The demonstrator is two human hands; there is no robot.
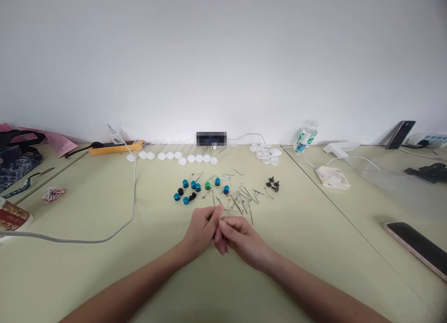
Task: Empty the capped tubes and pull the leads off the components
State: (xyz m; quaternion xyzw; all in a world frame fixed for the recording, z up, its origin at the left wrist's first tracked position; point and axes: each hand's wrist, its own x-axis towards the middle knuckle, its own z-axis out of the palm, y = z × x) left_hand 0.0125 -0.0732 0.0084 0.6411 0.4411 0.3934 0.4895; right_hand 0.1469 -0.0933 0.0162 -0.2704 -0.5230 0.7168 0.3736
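My left hand (203, 229) and my right hand (241, 238) meet above the near middle of the table, fingers bent and pressed together. Whatever they pinch is hidden between the fingers; only a small dark spot shows below the left fingertips. Just beyond them lie thin metal rods (240, 199), some bent, scattered in a loose heap with tiny red pieces. Left of these stand several blue caps (193, 185), one green cap (207, 185) and a few black caps (180, 191). Small black parts with stems (273, 183) sit in a group on the right.
White discs with clear stems (191, 158) line the wall, and white round pieces (265, 153) are grouped farther right. A bottle (305, 137), a white box (333, 177) and a phone (417, 248) lie rightward. A white cable (134, 192) curves across the left, near an orange power strip (117, 147).
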